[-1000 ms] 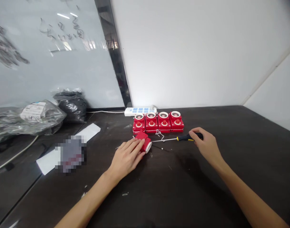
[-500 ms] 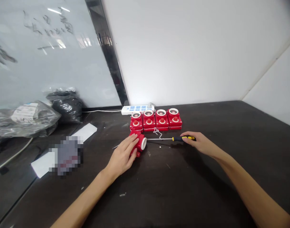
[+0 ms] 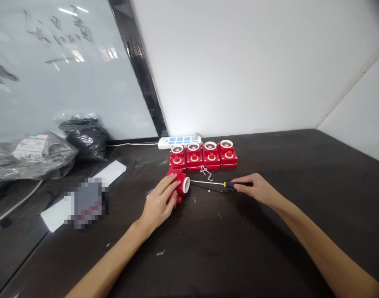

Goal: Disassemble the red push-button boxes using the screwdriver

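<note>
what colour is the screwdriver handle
Black handle, yellow band at the shaft end; head view.

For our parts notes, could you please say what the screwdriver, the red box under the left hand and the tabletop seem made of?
Screwdriver: silvery shaft, so probably metal; smooth dark handle with a yellow collar, likely plastic or rubber. Red box: probably moulded plastic, given its even colour and slight sheen. Tabletop: dark with a faint sheen, perhaps laminate or wood; unclear which.

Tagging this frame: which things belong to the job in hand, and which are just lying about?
In the job:
red unit, under left hand
screwdriver, in right hand

Seemingly just lying about:
four similar red units in a row, untouched (could be related)
power strip
plastic bags
white strip
</note>
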Action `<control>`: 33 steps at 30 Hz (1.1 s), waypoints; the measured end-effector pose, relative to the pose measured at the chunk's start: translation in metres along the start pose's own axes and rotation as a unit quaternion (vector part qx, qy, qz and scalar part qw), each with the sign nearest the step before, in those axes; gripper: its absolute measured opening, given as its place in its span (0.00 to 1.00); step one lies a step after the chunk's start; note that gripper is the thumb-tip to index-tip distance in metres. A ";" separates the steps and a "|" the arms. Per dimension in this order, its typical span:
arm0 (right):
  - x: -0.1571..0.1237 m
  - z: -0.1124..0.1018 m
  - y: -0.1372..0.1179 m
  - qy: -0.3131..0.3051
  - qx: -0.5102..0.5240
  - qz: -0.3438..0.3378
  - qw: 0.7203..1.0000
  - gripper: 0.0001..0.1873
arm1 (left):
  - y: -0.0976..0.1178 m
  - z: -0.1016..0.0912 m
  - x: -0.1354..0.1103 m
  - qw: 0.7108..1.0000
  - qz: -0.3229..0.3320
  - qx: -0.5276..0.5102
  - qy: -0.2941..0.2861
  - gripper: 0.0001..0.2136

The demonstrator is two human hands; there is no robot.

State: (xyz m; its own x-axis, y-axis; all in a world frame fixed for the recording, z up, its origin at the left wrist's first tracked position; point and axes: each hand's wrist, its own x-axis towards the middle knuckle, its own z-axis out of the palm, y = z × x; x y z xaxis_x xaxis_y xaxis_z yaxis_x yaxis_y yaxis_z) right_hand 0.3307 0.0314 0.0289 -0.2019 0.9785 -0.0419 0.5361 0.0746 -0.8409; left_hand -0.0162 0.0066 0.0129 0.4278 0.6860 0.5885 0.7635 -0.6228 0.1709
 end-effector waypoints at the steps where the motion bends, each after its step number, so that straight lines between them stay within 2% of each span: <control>1: 0.000 0.001 0.001 0.021 -0.024 -0.022 0.999 0.16 | 0.001 0.001 0.000 1.000 -0.001 0.000 0.002 0.16; 5: 0.002 0.005 0.005 0.100 -0.081 -0.135 0.982 0.13 | 0.003 0.000 0.002 1.000 -0.014 -0.019 0.012 0.14; 8: 0.001 0.006 0.004 0.169 -0.112 -0.246 0.948 0.12 | -0.002 -0.004 0.000 0.996 -0.060 -0.064 0.023 0.13; 10: -0.002 0.004 0.001 0.189 -0.125 -0.308 0.924 0.12 | -0.008 -0.007 -0.003 0.988 -0.100 -0.112 0.031 0.13; 12: -0.006 0.002 -0.004 0.191 -0.124 -0.335 0.914 0.13 | -0.014 -0.009 -0.005 0.976 -0.138 -0.162 0.038 0.13; 14: -0.011 0.001 -0.012 0.193 -0.102 -0.321 0.922 0.15 | -0.020 -0.010 -0.006 0.965 -0.164 -0.201 0.037 0.14; 17: -0.018 0.006 -0.024 0.226 -0.010 -0.249 0.942 0.18 | -0.025 -0.011 -0.003 0.955 -0.178 -0.237 0.016 0.15; 20: -0.022 0.015 -0.031 0.264 0.108 -0.195 0.939 0.21 | -0.030 -0.015 0.001 0.957 -0.168 -0.238 -0.016 0.17; 22: -0.023 0.019 -0.033 0.264 0.137 -0.169 0.940 0.21 | -0.033 -0.018 0.003 0.965 -0.156 -0.207 -0.044 0.19; 25: -0.026 0.021 -0.036 0.300 0.056 -0.140 0.942 0.16 | -0.034 -0.022 0.004 0.980 -0.137 -0.123 -0.081 0.21; 29: -0.031 0.021 -0.047 0.346 -0.048 -0.163 0.923 0.13 | -0.021 -0.019 0.007 0.995 -0.063 0.006 -0.083 0.21; 33: -0.033 0.024 -0.058 0.349 -0.068 -0.194 0.914 0.11 | 0.001 -0.013 0.014 0.984 -0.007 0.169 -0.064 0.31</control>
State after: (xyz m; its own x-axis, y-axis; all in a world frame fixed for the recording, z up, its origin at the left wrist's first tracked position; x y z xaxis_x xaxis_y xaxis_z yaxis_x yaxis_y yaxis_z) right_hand 0.2864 -0.0104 0.0660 0.1478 0.7545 0.6395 0.6418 0.4188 -0.6424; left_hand -0.0154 0.0111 0.0314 0.4566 0.7494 0.4794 0.8778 -0.4671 -0.1059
